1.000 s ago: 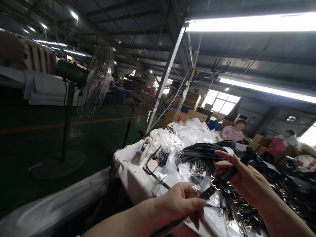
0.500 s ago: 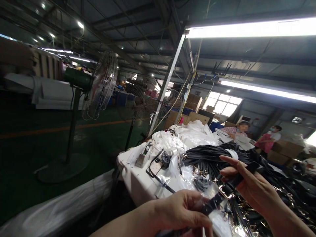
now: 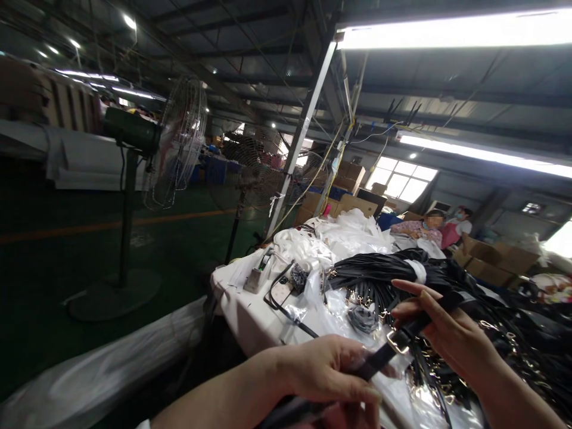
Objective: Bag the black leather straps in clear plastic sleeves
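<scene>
A black strap (image 3: pixel 379 361) with a gold-coloured buckle (image 3: pixel 397 342) runs slantwise between my two hands. My left hand (image 3: pixel 328 370) pinches its lower stretch between thumb and fingers, and more of the strap trails below that hand. Just past the buckle, my right hand (image 3: pixel 456 333) grips the upper part, its index finger stretched out. Beneath and beyond the hands lies a big bundle of black straps (image 3: pixel 379 269) with gold-coloured clasps, bound by a white band (image 3: pixel 416 271). Clear plastic bags (image 3: pixel 333 313) lie beside the bundle.
On the white-covered table (image 3: pixel 241 316) stand a tape dispenser (image 3: pixel 260 271) and a pile of white material (image 3: pixel 344 232). Two pedestal fans, one green (image 3: pixel 129 134), are to the left. A plastic-wrapped roll (image 3: pixel 125 369) lies below. Two people work beyond the table near cardboard boxes (image 3: pixel 487 262).
The view has shifted slightly. Both hands keep hold of the strap, with the buckle still between them. In the background, the person in the pink apron has moved left, close to the other person.
</scene>
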Demonstrator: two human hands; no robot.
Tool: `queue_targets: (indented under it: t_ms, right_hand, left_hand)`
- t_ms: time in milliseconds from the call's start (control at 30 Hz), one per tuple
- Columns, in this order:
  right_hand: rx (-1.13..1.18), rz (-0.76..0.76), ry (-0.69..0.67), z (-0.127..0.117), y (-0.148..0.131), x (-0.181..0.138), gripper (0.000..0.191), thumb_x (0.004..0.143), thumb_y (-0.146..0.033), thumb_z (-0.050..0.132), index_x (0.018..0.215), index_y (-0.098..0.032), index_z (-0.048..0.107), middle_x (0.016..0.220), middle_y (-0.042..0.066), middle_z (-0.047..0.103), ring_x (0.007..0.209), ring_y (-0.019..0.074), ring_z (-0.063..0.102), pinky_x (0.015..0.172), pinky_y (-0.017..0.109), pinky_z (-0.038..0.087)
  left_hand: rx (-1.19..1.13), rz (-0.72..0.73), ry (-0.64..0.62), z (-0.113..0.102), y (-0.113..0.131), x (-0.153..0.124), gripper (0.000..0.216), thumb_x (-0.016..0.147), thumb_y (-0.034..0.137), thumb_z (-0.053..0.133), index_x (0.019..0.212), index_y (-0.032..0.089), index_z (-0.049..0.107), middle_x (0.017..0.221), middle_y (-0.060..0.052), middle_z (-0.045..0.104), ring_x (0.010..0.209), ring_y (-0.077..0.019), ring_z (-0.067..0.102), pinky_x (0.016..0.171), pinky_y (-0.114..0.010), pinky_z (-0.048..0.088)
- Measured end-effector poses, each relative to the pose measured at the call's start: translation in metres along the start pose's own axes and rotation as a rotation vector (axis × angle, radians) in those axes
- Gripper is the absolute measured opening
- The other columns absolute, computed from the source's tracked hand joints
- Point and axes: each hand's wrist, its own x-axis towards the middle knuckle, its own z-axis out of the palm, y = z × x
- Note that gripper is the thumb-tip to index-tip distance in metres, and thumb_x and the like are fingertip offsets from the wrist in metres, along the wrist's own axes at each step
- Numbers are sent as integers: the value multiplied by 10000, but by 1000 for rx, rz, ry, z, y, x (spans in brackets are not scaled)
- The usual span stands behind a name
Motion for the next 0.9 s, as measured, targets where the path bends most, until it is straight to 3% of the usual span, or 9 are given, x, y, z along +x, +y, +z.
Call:
queue_targets:
  t_ms: [233, 400, 467, 600, 700, 767, 833, 900]
  right_hand:
    - [-151, 44, -185, 4, 1, -8, 581, 848, -687, 541, 1141, -224, 733, 1021, 143, 746, 1000, 345, 667, 937, 492, 497]
    - [-212, 123, -266, 19, -8, -15, 614, 795, -742, 565, 1105, -247, 757, 1142, 141, 720, 1121, 373, 622, 1026, 530, 434]
    - [-176, 121, -264, 21, -8, -14, 584, 784, -704, 621, 1110, -239, 754, 1144, 145, 720, 1122, 374, 626, 1020, 527, 443]
    - [37, 94, -115, 19, -11, -2, 602, 807, -716, 570, 1057, -206, 768, 1108, 157, 731, 1107, 371, 638, 1017, 524, 454]
    - [165, 25, 59, 21, -20, 7, 584, 812, -701, 574, 969, -180, 787, 1066, 153, 745, 1117, 335, 639, 1033, 451, 461]
    - [136, -3, 64, 27, -25, 8, 561, 813, -676, 607, 990, -174, 783, 1058, 138, 748, 1045, 302, 673, 949, 383, 523]
    - [70, 39, -31, 35, -28, 6, 621, 836, -704, 556, 1092, -175, 755, 885, 117, 766, 747, 260, 715, 669, 344, 584]
    - [-4, 112, -143, 43, -30, 5, 716, 837, -753, 496, 1152, -154, 729, 596, 75, 701, 441, 218, 612, 402, 306, 481]
  left_hand:
    - [38, 42, 47, -10, -13, 13, 558, 663, 614, 790, 904, 152, 588, 671, 22, 623, 527, -76, 560, 510, -171, 449]
    - [33, 62, 53, -13, -13, 16, 621, 606, 581, 845, 976, 152, 592, 762, 0, 651, 614, -101, 600, 613, -213, 490]
    - [39, 51, 71, -11, -10, 17, 589, 671, 608, 792, 981, 142, 611, 740, -10, 647, 589, -103, 590, 574, -207, 467]
    - [30, 15, 196, -3, -2, 28, 680, 774, 770, 543, 907, 110, 643, 568, -5, 576, 443, -99, 515, 446, -201, 385]
    - [28, 57, 291, 3, 3, 47, 720, 717, 818, 541, 901, 124, 595, 541, 1, 571, 436, -126, 545, 445, -226, 430]
    - [27, 118, 366, 5, 7, 63, 715, 698, 828, 545, 897, 141, 554, 552, 3, 586, 425, -126, 549, 438, -230, 443]
    - [38, 185, 412, 5, 12, 78, 709, 704, 832, 529, 894, 149, 533, 568, 1, 600, 409, -124, 546, 421, -230, 444]
    - [69, 254, 428, 5, 19, 90, 700, 727, 837, 489, 868, 153, 528, 554, 9, 586, 386, -122, 531, 394, -230, 435]
